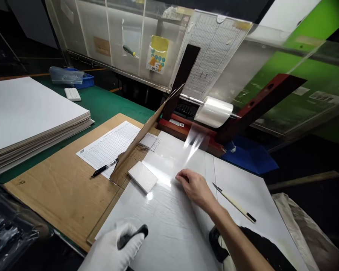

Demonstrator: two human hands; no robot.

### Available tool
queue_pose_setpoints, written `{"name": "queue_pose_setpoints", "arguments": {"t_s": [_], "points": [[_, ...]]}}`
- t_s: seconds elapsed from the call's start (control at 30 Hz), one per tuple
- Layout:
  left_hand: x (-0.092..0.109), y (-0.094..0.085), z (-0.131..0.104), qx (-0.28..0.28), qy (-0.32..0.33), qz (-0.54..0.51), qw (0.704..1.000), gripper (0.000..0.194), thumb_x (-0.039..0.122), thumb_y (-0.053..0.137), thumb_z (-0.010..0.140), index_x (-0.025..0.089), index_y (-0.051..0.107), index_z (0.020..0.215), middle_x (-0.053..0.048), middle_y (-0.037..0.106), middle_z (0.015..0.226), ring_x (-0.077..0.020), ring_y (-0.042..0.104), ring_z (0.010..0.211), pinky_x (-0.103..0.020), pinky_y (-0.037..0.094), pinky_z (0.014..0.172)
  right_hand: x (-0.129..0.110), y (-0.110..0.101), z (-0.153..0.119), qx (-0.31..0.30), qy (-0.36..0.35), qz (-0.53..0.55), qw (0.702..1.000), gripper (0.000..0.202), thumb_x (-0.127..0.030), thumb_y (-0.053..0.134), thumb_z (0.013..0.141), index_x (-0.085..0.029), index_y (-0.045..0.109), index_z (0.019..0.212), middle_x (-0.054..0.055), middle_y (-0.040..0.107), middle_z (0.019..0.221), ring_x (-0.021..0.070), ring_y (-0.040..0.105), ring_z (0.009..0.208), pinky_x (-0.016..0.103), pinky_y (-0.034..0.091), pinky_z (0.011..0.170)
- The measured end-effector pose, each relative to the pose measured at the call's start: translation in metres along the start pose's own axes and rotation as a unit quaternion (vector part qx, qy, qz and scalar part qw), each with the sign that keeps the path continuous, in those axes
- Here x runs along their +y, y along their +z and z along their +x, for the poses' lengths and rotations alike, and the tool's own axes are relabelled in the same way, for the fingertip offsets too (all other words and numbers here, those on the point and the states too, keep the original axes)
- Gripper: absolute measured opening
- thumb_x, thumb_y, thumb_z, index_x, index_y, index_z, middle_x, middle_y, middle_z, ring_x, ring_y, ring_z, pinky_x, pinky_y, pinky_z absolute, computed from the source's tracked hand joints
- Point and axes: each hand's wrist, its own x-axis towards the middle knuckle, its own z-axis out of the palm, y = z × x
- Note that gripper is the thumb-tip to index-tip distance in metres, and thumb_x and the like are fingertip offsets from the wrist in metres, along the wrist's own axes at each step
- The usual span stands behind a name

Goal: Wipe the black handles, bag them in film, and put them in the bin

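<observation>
Film (197, 140): clear, running down from the roll (214, 111) toward me and slightly left, over the white sheet (243, 177) on the worktop (107, 98).
Right hand (193, 187): bare, at the film, thumb and fingertips pressed together; whether they pinch its edge I cannot tell.
Roll: on its rod beyond my right hand and a little to the right, its long axis crosswise to the film; my right hand is the nearer one.
Left hand (115, 246): gloved, curled round a black handle (142, 230), closer to my body; what the handle belongs to I cannot tell.
Pad (143, 177): pale, flat, left of my right fingertips, apart from them.
Knife (234, 203): right of my right hand, tip pointing away from me.
</observation>
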Motion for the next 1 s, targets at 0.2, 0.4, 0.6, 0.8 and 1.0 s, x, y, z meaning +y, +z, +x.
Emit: {"name": "queue_pose_setpoints", "arguments": {"t_s": [0.2, 0.4, 0.6, 0.8, 1.0], "points": [[0.051, -0.005, 0.007, 0.048, 0.077, 0.025, 0.996, 0.049, 0.064, 0.058, 0.082, 0.021, 0.044, 0.064, 0.006, 0.035, 0.064, -0.014, 0.038, 0.063, -0.026, 0.031, 0.06, -0.053, 0.031, -0.102, 0.012, -0.008, 0.015, 1.0, 0.019, -0.02, 0.05, 0.098, -0.022, 0.064, 0.086, 0.001, 0.066, 0.085, 0.0164, 0.065, 0.078, 0.028, 0.049, 0.071], [0.097, 0.032, 0.027, -0.047, 0.175, 0.043, 0.983, 0.05, 0.065, 0.049, 0.085, 0.023, 0.035, 0.062, 0.006, 0.032, 0.063, -0.0134, 0.032, 0.061, -0.027, 0.028, 0.058, -0.08, 0.088, -0.187, 0.079, -0.024, -0.007, 0.997, 0.016, -0.01, 0.054, 0.087, -0.023, 0.062, 0.083, 0.004, 0.065, 0.084, 0.0216, 0.067, 0.076, 0.029, 0.045, 0.064], [0.078, 0.065, 0.06, -0.045, 0.192, 0.128, 0.972, 0.04, 0.05, 0.055, 0.085, 0.022, 0.048, 0.058, 0.004, 0.043, 0.055, -0.0164, 0.045, 0.057, -0.028, 0.033, 0.057, -0.1, 0.1, -0.215, 0.14, -0.022, 0.018, 0.99, 0.017, -0.005, 0.058, 0.08, -0.023, 0.057, 0.08, 0.001, 0.061, 0.077, 0.0204, 0.063, 0.069, 0.031, 0.039, 0.059], [0.049, 0.038, 0.036, -0.077, 0.229, 0.158, 0.957, 0.041, 0.034, 0.049, 0.094, 0.022, 0.061, 0.131, -0.005, 0.074, 0.104, -0.0229, 0.068, 0.098, -0.032, 0.051, 0.089, -0.104, 0.096, -0.214, 0.144, -0.002, 0.063, 0.988, 0.019, -0.004, 0.056, 0.082, -0.022, 0.055, 0.077, 0.001, 0.058, 0.076, 0.0196, 0.058, 0.07, 0.032, 0.036, 0.06], [0.029, 0.017, 0.006, -0.216, 0.375, 0.234, 0.871, 0.03, 0.021, 0.046, 0.098, 0.026, 0.069, 0.116, -0.005, 0.068, 0.123, -0.0203, 0.061, 0.116, -0.032, 0.044, 0.106, -0.095, 0.047, -0.194, 0.05, 0.001, 0.163, 0.985, 0.013, -0.013, 0.055, 0.093, -0.023, 0.059, 0.084, 0.001, 0.062, 0.093, 0.0208, 0.056, 0.09, 0.035, 0.043, 0.076]]}}
